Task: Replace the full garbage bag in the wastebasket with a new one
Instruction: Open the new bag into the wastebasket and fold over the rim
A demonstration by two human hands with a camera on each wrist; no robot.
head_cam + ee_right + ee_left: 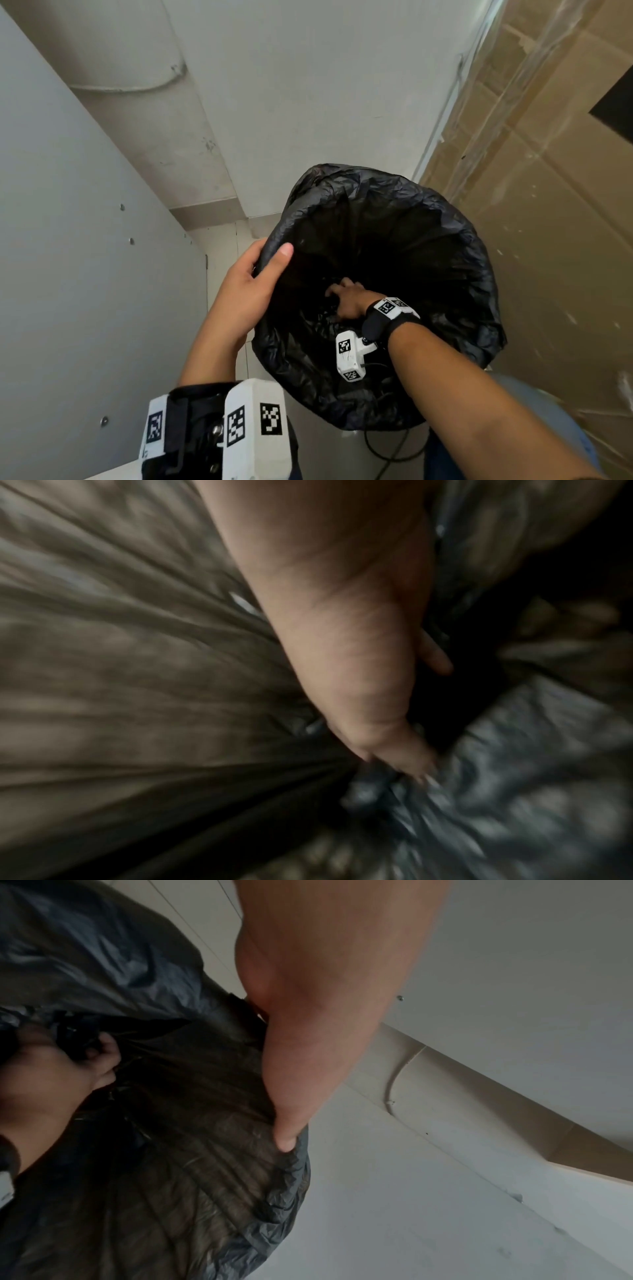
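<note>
A corner is formed by white walls [308, 85]. A grey panel [68, 274] with screws is seen left, and a plastic-covered brown surface [548, 205] right.

crinkled glossy black plastic garbage bag [394, 205]

A black garbage bag [394, 212] lines the wastebasket, its thin, crinkled plastic folded outward over the round rim all the way around, so the wastebasket itself is hidden from above. The mouth stands wide open and the inside is dark, with pleats running down the walls towards a bunched, rumpled mass of plastic [445, 804] at the bottom. It stands on the floor in a corner between pale walls.
</note>
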